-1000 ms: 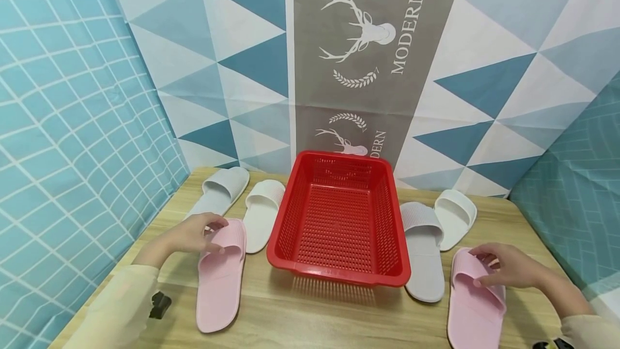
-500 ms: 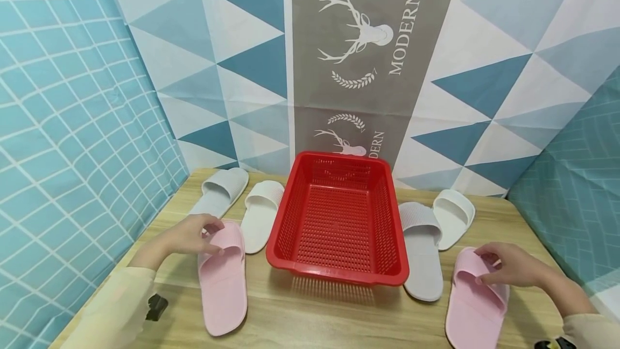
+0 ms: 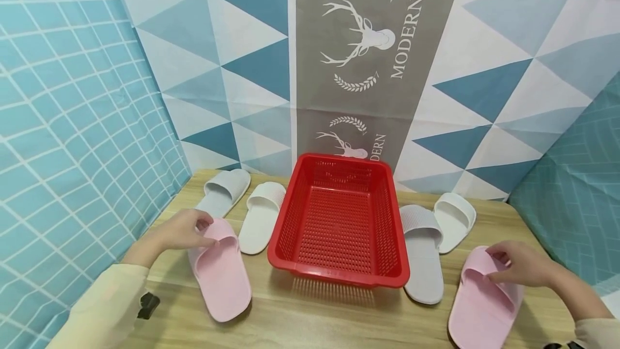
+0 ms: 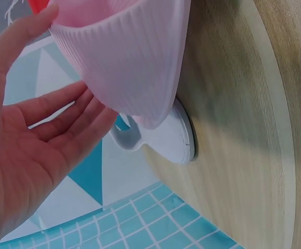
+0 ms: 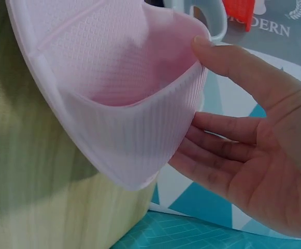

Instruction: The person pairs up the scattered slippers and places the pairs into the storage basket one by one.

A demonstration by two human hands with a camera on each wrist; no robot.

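Observation:
At the left of the head view, my left hand (image 3: 186, 230) pinches the strap of a pink slipper (image 3: 225, 287). In the left wrist view the thumb lies at the strap's opening and the fingers touch its ribbed outside. My right hand (image 3: 523, 264) pinches the strap of the matching pink slipper (image 3: 481, 311) at the right. The right wrist view shows the thumb (image 5: 204, 49) over that strap's edge, with the fingers against the outer face. Both slippers have their toes pointing away from me. Each hand partly covers its slipper's strap.
A red perforated basket (image 3: 339, 279) stands in the middle of the wooden table (image 3: 310, 322). To its left lie a grey slipper (image 3: 225, 190) and a white slipper (image 3: 256, 225). Another grey slipper (image 3: 423, 263) and white slipper (image 3: 452, 225) lie to its right. Patterned cloth walls surround the table.
The left pink slipper has turned, its heel swinging right and its toe shifting left with my left hand. The right one has moved slightly right, also tilting. Basket and other slippers stay put.

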